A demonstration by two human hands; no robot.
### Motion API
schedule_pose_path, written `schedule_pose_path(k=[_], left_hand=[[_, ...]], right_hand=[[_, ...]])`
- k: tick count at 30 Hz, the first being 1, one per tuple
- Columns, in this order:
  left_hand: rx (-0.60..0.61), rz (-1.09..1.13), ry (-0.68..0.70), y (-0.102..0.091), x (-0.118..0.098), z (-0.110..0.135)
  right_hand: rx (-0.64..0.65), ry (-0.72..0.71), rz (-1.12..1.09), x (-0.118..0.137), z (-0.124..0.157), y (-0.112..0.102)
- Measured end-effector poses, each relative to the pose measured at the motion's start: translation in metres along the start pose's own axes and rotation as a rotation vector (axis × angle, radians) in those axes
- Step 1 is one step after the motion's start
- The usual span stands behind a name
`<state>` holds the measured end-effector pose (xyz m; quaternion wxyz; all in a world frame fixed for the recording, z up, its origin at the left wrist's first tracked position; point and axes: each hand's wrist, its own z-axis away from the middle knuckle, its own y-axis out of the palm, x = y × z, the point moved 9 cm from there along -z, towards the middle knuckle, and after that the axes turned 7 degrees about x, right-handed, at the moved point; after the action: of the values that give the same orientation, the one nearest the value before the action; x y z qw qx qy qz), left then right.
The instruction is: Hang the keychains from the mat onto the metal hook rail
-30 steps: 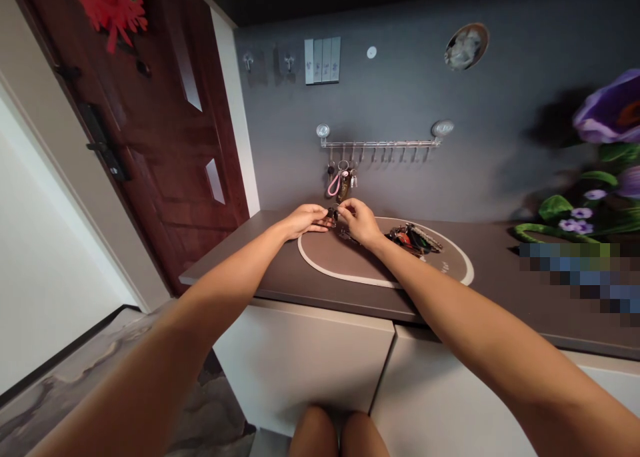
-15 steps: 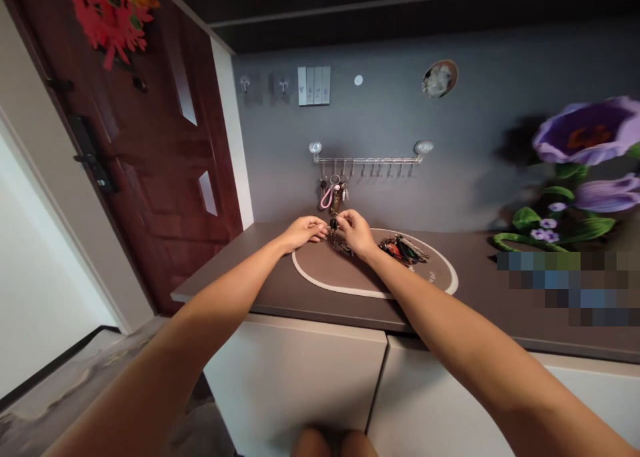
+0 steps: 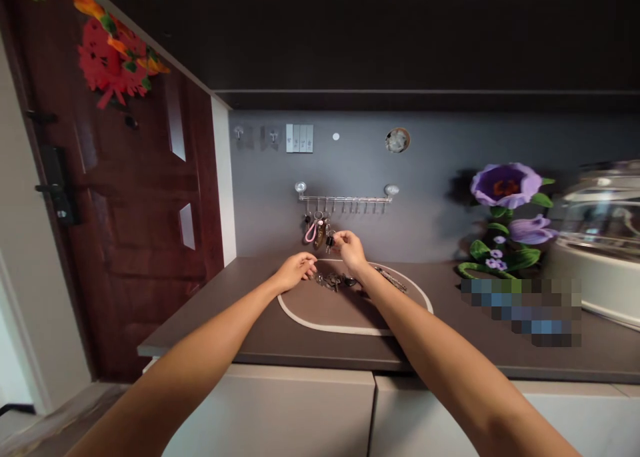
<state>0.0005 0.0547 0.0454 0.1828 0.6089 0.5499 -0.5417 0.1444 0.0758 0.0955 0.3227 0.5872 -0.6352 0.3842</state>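
Pinches black-topped keys (image 3: pixel 329 242) in the fingertips of the right hand (image 3: pixel 350 249), below the hook rail (image 3: pixel 345 199) and beside the hanging bunch (image 3: pixel 321 234); holds the left hand (image 3: pixel 296 270) loosely open, with fingers bent, at the left edge of the mat (image 3: pixel 345 312), near a metal pile (image 3: pixel 334 282).

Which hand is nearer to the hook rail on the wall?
Right. The right hand is just below the hook rail, holding a small black key bunch; the left hand is lower and farther left, by the oval mat.
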Motion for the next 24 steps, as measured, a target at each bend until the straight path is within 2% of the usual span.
schedule_pose_path(k=[9,17,24], left_hand=[[-0.002,-0.194,0.051,0.004,-0.008,0.0],[0.003,-0.295,0.1,0.005,-0.01,0.0],[0.013,-0.301,0.095,0.004,-0.008,-0.001]], right_hand=[[-0.095,0.117,-0.145,0.026,-0.042,-0.016],[-0.186,0.225,-0.123,0.02,-0.068,-0.018],[-0.221,0.263,-0.096,0.015,-0.074,-0.02]])
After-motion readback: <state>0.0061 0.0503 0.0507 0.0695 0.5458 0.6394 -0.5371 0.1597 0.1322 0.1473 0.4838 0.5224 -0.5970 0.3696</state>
